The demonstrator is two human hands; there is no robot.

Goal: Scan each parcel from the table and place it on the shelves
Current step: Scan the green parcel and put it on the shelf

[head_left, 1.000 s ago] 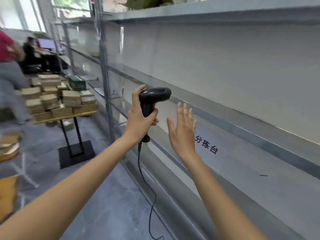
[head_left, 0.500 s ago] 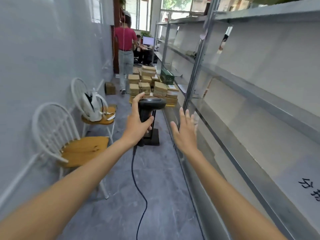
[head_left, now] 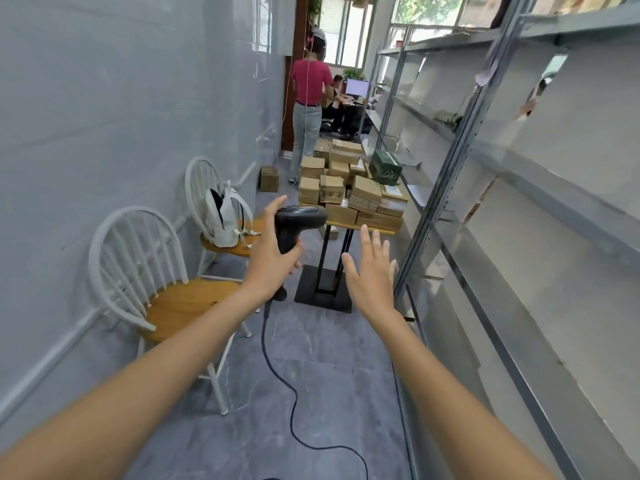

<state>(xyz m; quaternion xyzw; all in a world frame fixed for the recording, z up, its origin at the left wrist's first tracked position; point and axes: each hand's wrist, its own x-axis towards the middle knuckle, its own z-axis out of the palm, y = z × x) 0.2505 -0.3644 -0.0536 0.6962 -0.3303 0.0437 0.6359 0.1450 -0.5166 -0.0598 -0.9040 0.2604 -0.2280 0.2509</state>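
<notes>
While your left hand [head_left: 268, 263] grips the scanner [head_left: 299, 216] and your right hand [head_left: 372, 271] hangs spread and empty, walk to the table [head_left: 375, 231] and lift a near-edge parcel [head_left: 365, 195], label up

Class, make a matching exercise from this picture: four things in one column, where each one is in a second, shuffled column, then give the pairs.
Things:
1. scanner
2. white backpack
3. cardboard parcels
4. green box

Places:
A. piled on the table
B. on the far chair
C. gripped in the left hand
D. on the shelves' edge, beside the parcels

Pairs: 1-C, 2-B, 3-A, 4-D
</notes>
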